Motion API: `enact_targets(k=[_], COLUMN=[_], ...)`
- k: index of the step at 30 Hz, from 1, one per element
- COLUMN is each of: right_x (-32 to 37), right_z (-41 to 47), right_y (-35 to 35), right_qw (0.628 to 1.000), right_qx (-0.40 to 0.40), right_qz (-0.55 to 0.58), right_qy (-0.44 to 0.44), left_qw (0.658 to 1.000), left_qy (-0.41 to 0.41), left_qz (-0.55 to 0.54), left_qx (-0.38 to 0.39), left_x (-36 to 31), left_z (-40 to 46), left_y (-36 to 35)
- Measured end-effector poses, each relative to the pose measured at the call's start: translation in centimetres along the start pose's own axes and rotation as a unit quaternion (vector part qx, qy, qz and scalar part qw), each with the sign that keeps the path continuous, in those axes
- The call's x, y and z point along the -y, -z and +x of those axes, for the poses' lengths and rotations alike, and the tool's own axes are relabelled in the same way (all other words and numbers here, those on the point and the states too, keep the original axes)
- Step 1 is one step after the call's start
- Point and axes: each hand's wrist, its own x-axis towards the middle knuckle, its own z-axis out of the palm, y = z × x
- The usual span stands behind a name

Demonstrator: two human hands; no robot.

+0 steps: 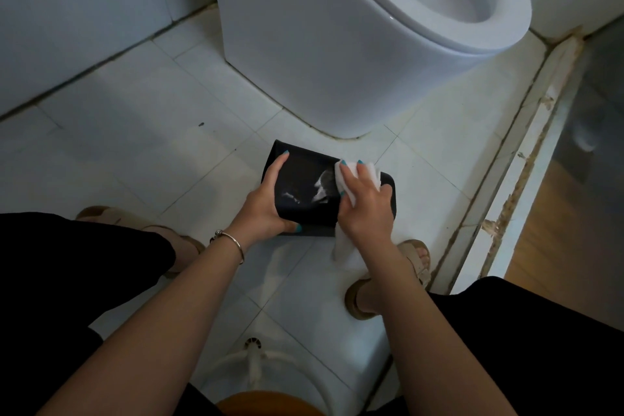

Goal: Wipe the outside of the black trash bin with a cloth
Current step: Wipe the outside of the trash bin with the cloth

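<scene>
White tiled floor (141,132), toilet (337,44) behind. Black trash bin (304,192) on floor before toilet, between our feet. Our left hand (270,203) grips bin's near-left edge, thumb curled under. Our right hand (364,206) presses white cloth (358,169) on bin's top, fingers fairly straight.

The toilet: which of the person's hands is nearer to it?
Right. The right hand presses the cloth on the bin's end nearest the toilet; the left hand grips the bin's far end.

No legible text or labels anywhere.
</scene>
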Motion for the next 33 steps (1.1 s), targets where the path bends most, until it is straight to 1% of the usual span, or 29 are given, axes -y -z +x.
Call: enact_targets(k=[2, 5, 8, 10, 12, 15, 16, 18, 20, 21, 23, 25, 28, 31, 33], right_x=[1.6, 3.3, 2.4, 0.9, 0.1, 1.6, 2.3, 3.3, 2.8, 2.1, 0.4, -0.6, 1.2, 3.8, 4.1], right_z=[-0.3, -1.2, -1.5, -1.3, -1.0, -1.3, -1.6, -2.0, -2.0, -1.8, -1.7, -1.7, -2.1, -3.2, -3.6], right_y=[-0.4, -1.0, -0.6, 0.0, 0.2, -0.2, -0.5, -0.9, -0.6, -0.3, 0.4, 0.5, -0.3, -1.4, -1.6], right_qw=[1.0, 0.998, 0.996, 0.998, 1.0, 1.0, 1.0, 0.999, 0.996, 0.996, 0.998, 1.0, 1.0, 0.999, 0.997], right_qx=[-0.002, 0.014, 0.021, 0.015, 0.008, 0.017, 0.021, 0.029, 0.037, 0.04, 0.035, 0.019, 0.008, 0.025, 0.031], right_qz=[0.0, -0.015, -0.038, -0.03, -0.007, 0.0, 0.003, -0.003, -0.013, -0.015, -0.017, -0.013, -0.021, -0.023, -0.037], right_qy=[-0.006, 0.051, 0.08, 0.058, 0.013, -0.025, -0.017, 0.031, 0.076, 0.08, 0.059, 0.017, -0.016, 0.034, 0.068], left_qw=[1.0, 1.0, 1.0, 1.0, 1.0, 1.0, 1.0, 1.0, 1.0, 1.0, 1.0, 1.0, 1.0, 0.999, 0.999], left_qy=[-0.002, 0.002, 0.0, -0.003, -0.001, -0.006, -0.007, -0.004, 0.0, -0.002, -0.004, -0.004, -0.002, -0.001, 0.003], left_qz=[0.001, 0.003, 0.004, 0.009, 0.005, 0.012, 0.015, 0.014, 0.014, 0.017, 0.02, 0.023, 0.03, 0.04, 0.032], left_qx=[-0.008, -0.011, -0.004, 0.006, 0.011, 0.006, 0.004, 0.003, 0.003, 0.004, 0.01, 0.011, -0.002, -0.015, -0.012], left_x=[-0.1, 0.0, 0.1, -0.1, -0.2, -0.3, -0.2, -0.2, -0.2, -0.2, -0.4, -0.5, -0.5, -0.4, -0.3], left_z=[0.2, 0.1, -0.1, 0.0, 0.0, -0.2, -0.1, -0.1, -0.1, -0.1, -0.1, -0.2, -0.3, -0.4, -0.4], left_y=[0.0, -0.1, -0.1, 0.1, 0.2, 0.1, 0.0, 0.0, 0.1, 0.1, 0.2, 0.2, 0.1, -0.1, -0.1])
